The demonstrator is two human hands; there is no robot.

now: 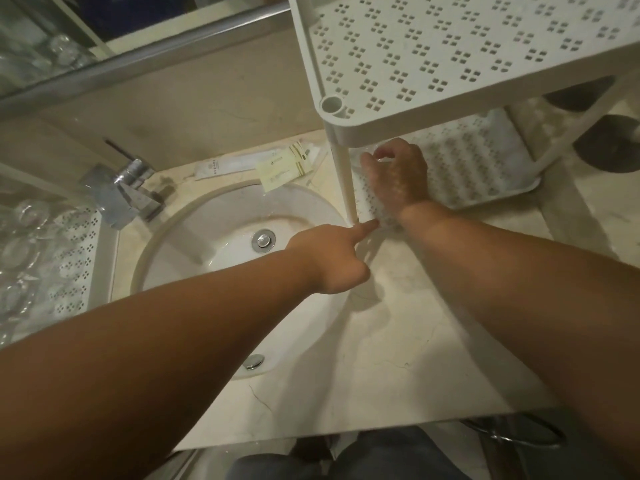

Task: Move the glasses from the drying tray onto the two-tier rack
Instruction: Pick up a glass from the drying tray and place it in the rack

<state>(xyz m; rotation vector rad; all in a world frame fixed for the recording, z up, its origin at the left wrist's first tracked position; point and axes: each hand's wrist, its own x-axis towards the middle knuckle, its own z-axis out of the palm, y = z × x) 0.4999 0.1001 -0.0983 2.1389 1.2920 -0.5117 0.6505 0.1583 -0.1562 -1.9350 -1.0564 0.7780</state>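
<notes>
On the rack's lower tier [485, 161], right hand [398, 174] holds an upright glass [375, 157].

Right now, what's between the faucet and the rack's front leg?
The head view shows the sink basin's far rim, with sachets on the counter behind it, between faucet and rack leg.

A round white sink [221, 216] with chrome faucet [128, 188]; paper sachets [284, 166] behind it.
</notes>
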